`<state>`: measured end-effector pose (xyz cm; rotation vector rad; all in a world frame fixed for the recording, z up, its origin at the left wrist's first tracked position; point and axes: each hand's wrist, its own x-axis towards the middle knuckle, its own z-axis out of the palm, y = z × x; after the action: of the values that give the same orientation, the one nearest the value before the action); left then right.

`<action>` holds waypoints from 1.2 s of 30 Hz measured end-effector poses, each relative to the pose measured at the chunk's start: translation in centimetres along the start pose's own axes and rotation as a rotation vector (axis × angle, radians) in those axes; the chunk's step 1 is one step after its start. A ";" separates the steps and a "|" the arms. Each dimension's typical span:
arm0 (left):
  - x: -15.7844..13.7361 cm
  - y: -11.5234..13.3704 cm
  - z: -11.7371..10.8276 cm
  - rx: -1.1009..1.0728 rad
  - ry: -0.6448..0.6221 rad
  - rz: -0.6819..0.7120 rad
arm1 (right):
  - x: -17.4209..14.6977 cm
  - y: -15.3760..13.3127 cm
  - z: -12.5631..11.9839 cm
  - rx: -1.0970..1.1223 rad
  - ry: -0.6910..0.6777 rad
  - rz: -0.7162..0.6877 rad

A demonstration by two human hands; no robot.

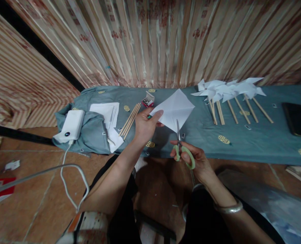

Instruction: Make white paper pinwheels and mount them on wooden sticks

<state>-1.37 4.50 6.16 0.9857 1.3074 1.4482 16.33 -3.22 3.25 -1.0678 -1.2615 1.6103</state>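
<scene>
My left hand (145,126) pinches the left corner of a white paper square (177,106), thumb on top. Faint fold lines cross the sheet, which is held above the cloth. In my right hand (197,161) is a pair of scissors (191,159) with light green handles. Their blades point away from me and meet the paper at its near corner. Left of the paper lie several thin wooden sticks (130,121) and a small red open box of pins (148,100). Several white paper pinwheels (228,90) on wooden sticks lie farther right.
A grey-green cloth (254,145) with yellow prints covers the narrow table. White paper sheets (108,110) and a white power bank (72,124) with a cable (62,169) are at the left. A dark phone (298,119) lies far right. Striped curtains (160,44) hang behind.
</scene>
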 end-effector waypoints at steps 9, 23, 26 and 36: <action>-0.1 0.2 -0.3 -0.002 -0.010 -0.016 | 0.0 0.4 0.0 0.032 0.023 0.017; -0.2 0.3 -0.5 -0.035 -0.014 -0.005 | 0.2 0.3 0.6 0.020 0.085 0.057; -0.2 0.2 -0.6 -0.030 -0.008 -0.013 | 0.3 0.5 0.7 0.022 0.101 0.059; -0.4 -0.3 -0.3 -0.040 -0.042 -0.023 | 0.2 0.3 0.7 0.048 0.123 0.086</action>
<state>-1.50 4.09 5.88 0.9662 1.2511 1.4238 15.56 -3.32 3.00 -1.1859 -1.1039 1.6046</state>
